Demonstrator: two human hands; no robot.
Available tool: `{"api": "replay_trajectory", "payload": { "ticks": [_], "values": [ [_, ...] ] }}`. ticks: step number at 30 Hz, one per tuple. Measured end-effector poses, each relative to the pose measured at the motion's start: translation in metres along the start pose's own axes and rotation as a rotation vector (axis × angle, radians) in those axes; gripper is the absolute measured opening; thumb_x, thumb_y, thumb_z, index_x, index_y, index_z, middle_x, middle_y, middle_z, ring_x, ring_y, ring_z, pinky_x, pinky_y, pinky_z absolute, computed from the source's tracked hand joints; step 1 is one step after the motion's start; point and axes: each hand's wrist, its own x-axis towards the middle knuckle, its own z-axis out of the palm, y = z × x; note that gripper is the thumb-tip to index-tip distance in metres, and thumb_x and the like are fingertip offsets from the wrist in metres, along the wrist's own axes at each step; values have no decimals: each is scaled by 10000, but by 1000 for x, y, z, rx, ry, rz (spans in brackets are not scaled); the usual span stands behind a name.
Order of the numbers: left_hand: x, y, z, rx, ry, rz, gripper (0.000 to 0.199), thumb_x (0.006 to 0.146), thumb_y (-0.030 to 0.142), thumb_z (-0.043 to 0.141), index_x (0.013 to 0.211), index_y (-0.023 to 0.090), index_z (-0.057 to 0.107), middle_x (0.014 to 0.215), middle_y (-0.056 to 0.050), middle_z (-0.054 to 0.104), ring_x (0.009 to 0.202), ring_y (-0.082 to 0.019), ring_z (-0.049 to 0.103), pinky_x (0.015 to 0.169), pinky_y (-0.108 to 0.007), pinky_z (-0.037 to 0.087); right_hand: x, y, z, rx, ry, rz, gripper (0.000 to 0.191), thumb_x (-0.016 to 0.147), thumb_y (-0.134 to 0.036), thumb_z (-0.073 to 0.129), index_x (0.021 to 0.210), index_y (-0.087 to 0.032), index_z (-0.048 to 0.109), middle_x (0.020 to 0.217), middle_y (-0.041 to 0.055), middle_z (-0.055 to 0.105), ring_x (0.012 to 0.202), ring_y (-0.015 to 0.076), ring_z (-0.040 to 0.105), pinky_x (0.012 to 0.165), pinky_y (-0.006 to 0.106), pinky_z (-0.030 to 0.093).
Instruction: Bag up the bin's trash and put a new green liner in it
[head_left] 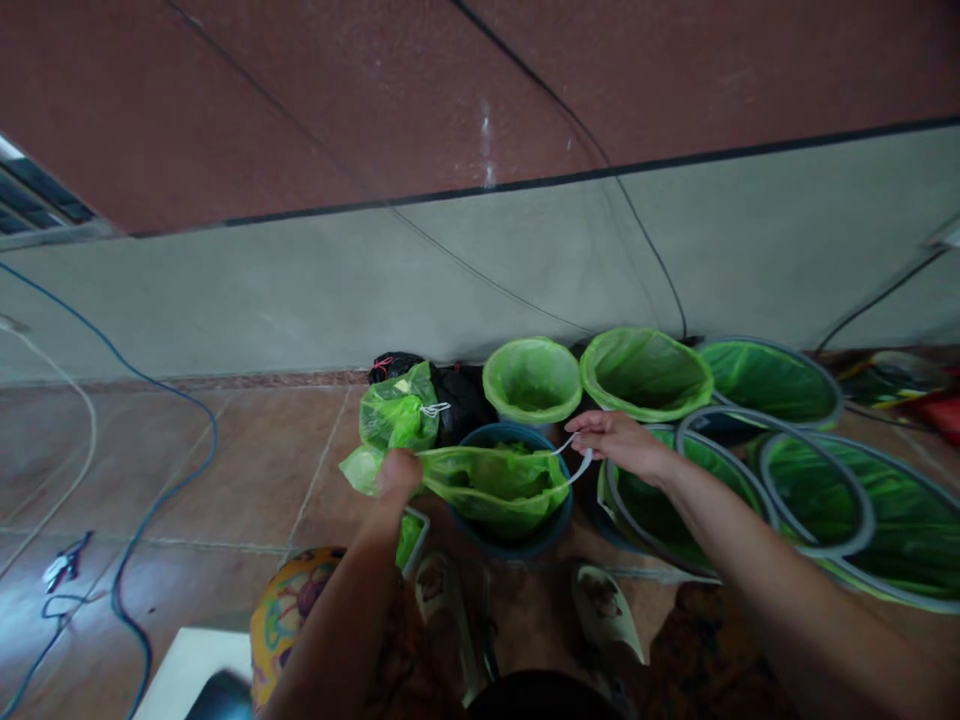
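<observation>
A green drawstring garbage bag (491,475) is stretched sideways across the mouth of a blue bin (517,545), with part of it hanging down inside. My left hand (399,475) is closed around the bag's left edge. At the right side, my right hand (611,440) pinches the white drawstring, which loops out from the bag's rim. A tied green bag (400,405) with a white string knot lies just beyond my left hand.
Several bins lined with green bags stand to the right, including a round one (532,380) by the wall. A loose grey ring (862,510) lies across two of them. Black bags (461,400) sit behind. A blue cable (214,440) crosses the tiled floor at left.
</observation>
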Motion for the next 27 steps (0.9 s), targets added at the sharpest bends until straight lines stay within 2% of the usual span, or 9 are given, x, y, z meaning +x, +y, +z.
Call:
{"api": "replay_trajectory", "payload": {
  "ticks": [2, 4, 8, 11, 15, 19, 21, 24, 27],
  "values": [
    [-9, 13, -21, 47, -20, 39, 233, 840, 243, 545, 755, 175, 751, 769, -113, 719, 843, -277, 688, 709, -330, 475, -1, -2, 3, 17, -17, -24, 252, 635, -283, 778, 852, -181, 701, 690, 14, 702, 634, 134, 612, 577, 240, 460],
    [-21, 28, -40, -18, -54, 203, 277, 868, 290, 520, 757, 185, 751, 710, -72, 699, 773, -228, 667, 694, -305, 462, -3, -5, 6, 87, -45, -61, 290, 634, -316, 803, 874, -180, 712, 728, 19, 713, 687, 145, 637, 628, 252, 481],
    [-42, 56, -54, -389, -202, 493, 282, 858, 393, 560, 830, 201, 764, 816, -21, 738, 796, -183, 660, 735, -281, 486, -5, -10, 17, 199, -141, -149, 377, 659, -362, 820, 973, -183, 710, 813, 25, 721, 761, 150, 651, 688, 265, 479],
    [-50, 76, -41, -637, -268, 603, 264, 824, 414, 627, 854, 192, 768, 1037, -52, 744, 956, -194, 670, 883, -305, 503, -5, -8, 31, 222, -217, -207, 471, 671, -339, 815, 1090, -183, 668, 812, 7, 701, 744, 133, 625, 677, 255, 452],
    [-56, 98, -16, -710, -279, 738, 236, 852, 370, 623, 862, 190, 775, 1233, -102, 677, 1175, -221, 614, 1062, -366, 437, -3, 1, 61, 228, -315, -241, 615, 643, -291, 820, 1202, -185, 584, 755, -37, 651, 701, 121, 582, 645, 243, 431],
    [-57, 108, -1, -685, -297, 821, 275, 916, 358, 548, 953, 194, 766, 1343, -114, 613, 1331, -237, 506, 1147, -404, 360, -1, 7, 84, 189, -293, -193, 357, 712, -354, 757, 1000, -186, 631, 676, -57, 578, 606, 100, 515, 573, 231, 413],
    [-55, 108, 3, -694, -291, 816, 295, 939, 360, 507, 955, 188, 746, 1305, -115, 627, 1325, -238, 505, 1143, -407, 363, 0, 7, 87, 145, -210, -134, 274, 760, -430, 704, 834, -176, 633, 611, -51, 541, 547, 94, 489, 538, 234, 410],
    [-50, 105, 10, -779, -239, 735, 251, 926, 358, 526, 1013, 185, 685, 1233, -99, 645, 1222, -230, 568, 1103, -402, 395, 1, 4, 82, 129, -164, -111, 347, 793, -512, 652, 754, -168, 637, 601, -26, 565, 513, 94, 494, 510, 237, 412],
    [-49, 104, 21, -939, -402, 678, 353, 893, 379, 577, 1195, 198, 578, 1123, -64, 675, 976, -190, 649, 961, -366, 485, 1, 1, 77, 157, -227, -152, 399, 779, -558, 661, 712, -165, 630, 604, -19, 579, 498, 88, 491, 488, 232, 402]
  ]
}}
